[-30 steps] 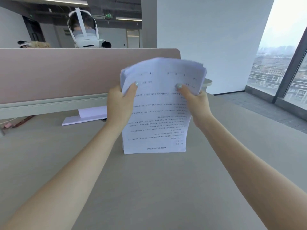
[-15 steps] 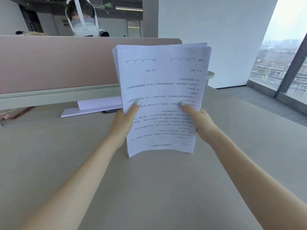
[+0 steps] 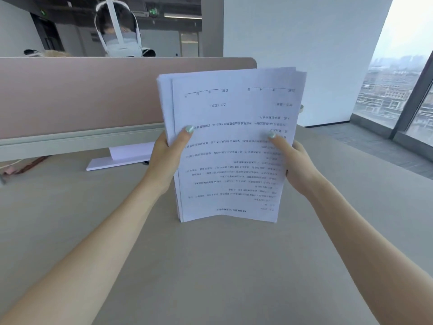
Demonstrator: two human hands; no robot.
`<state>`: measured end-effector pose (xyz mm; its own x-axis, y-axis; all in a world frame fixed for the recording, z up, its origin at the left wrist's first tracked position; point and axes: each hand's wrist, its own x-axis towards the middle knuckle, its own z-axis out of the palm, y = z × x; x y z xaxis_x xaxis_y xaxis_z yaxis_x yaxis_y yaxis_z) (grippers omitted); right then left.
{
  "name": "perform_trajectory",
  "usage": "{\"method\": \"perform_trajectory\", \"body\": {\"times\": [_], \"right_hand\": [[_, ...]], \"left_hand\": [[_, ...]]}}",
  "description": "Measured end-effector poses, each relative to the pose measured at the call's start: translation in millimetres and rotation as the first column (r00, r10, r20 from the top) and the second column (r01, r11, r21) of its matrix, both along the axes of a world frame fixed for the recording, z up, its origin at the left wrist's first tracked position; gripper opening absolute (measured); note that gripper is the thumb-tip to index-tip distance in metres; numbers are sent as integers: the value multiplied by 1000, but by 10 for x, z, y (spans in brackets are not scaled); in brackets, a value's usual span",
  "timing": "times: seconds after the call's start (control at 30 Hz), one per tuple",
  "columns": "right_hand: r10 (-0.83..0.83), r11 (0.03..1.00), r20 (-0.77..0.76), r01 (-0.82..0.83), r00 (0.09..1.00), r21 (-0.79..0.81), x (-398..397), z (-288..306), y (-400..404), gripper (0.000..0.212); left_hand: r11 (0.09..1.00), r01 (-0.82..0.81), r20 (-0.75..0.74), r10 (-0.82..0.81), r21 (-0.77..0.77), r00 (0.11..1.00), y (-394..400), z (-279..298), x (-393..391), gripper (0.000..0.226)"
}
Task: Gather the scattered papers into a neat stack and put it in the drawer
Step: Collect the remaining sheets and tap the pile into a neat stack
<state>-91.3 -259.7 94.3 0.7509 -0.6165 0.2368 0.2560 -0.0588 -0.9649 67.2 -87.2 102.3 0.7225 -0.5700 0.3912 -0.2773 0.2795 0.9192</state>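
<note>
Both hands are closed on the papers [image 3: 230, 146]: the left hand [image 3: 167, 160] grips the left edge and the right hand [image 3: 296, 165] the right edge, each with the thumb pressed on the printed front sheet. The stack is held upright, its lower edge resting on the desk [image 3: 210, 266]. At the top the sheets are not fully aligned. Behind it a partition [image 3: 82, 95] is seen.

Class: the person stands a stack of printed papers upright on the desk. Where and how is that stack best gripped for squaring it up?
Grip the paper stack by its two long side edges, about mid-height, as the left hand and right hand do. Come in from both sides, thumbs on the front sheet. Its bottom edge rests on the desk, and the sheets are fanned unevenly at the top.
</note>
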Motion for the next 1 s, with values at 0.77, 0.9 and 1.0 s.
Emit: {"method": "perform_trajectory", "body": {"times": [0.77,0.9,1.0], "right_hand": [[66,996,12,-66,998,53,33,-110,35,13],[-1,999,88,-3,996,42,33,105,39,13],[27,999,120,-31,992,30,9,221,-5,16]], "left_hand": [[998,65,-132,-63,16,989,-49,-41,-147,19],[1000,20,-110,-20,0,994,-61,169,-180,20],[999,40,-114,-41,-5,993,-60,252,-139,29]]}}
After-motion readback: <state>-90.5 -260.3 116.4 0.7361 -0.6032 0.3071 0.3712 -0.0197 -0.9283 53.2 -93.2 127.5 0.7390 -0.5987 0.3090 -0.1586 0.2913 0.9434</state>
